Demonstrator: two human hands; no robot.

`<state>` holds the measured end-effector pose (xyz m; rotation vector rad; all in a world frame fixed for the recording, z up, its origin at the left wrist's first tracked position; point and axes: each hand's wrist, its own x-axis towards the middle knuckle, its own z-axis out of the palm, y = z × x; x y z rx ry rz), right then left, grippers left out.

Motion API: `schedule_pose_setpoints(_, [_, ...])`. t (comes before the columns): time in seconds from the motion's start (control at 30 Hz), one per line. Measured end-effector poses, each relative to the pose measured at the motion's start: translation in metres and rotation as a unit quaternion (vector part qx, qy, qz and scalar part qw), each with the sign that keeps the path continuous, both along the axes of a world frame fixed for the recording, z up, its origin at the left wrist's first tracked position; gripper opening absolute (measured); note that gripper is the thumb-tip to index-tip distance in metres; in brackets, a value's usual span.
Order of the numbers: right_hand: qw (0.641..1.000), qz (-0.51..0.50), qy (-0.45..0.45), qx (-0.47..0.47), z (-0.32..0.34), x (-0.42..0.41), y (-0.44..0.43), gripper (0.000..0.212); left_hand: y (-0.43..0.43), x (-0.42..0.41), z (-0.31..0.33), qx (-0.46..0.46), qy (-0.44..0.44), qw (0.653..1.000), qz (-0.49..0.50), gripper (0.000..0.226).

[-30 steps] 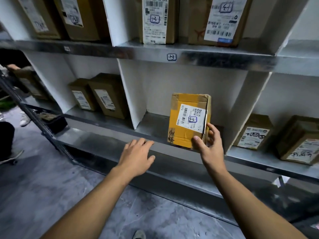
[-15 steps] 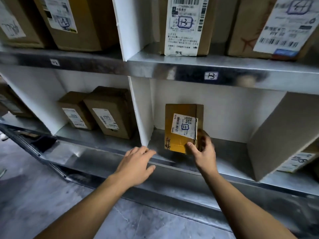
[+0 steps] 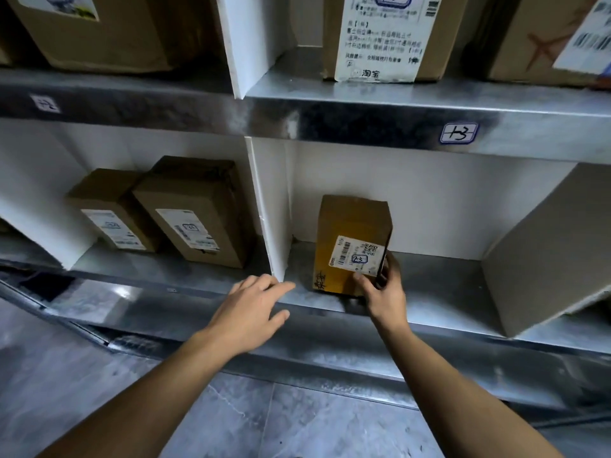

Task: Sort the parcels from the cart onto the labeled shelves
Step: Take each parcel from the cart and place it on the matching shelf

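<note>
Cardboard corner pinched by the fingers (image 3: 393, 272) and thumb of my right hand (image 3: 385, 295): I steady the parcel (image 3: 350, 226) upright near the shelf's (image 3: 439, 285) front edge, label (image 3: 357, 256) facing outward for reading. Beside the divider (image 3: 269, 209) my left hand (image 3: 251, 309) hovers relaxed, empty. Yellow-brown box, white barcode sticker.
</note>
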<state>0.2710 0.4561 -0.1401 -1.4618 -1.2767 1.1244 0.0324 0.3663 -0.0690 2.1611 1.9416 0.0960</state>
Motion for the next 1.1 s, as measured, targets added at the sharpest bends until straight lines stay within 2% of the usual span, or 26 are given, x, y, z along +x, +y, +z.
schedule_pose_setpoints(0.37, [0.999,-0.027,0.022,0.002,-0.008,-0.027,0.018,0.068,0.009,-0.011,-0.009,0.009,0.0,1.0,-0.019,0.057])
schedule_pose_setpoints(0.73, [1.0,-0.008,-0.016,0.009,-0.009,-0.021,0.024,0.063,0.003,-0.011,-0.012,0.012,-0.023,0.999,-0.036,0.056])
schedule_pose_setpoints(0.9, [0.985,0.009,-0.168,0.05,-0.001,0.009,-0.005,0.053,0.008,0.017,-0.016,0.012,-0.041,0.996,-0.081,0.056])
schedule_pose_setpoints(1.0, [0.95,0.039,-0.295,0.095,-0.002,0.042,-0.029,0.042,0.011,0.044,-0.018,0.011,-0.036,0.992,-0.119,0.057])
schedule_pose_setpoints(1.1, [0.915,0.029,-0.386,0.117,-0.003,0.08,-0.059,0.046,0.014,0.081,-0.019,0.017,-0.029,0.986,-0.161,0.056])
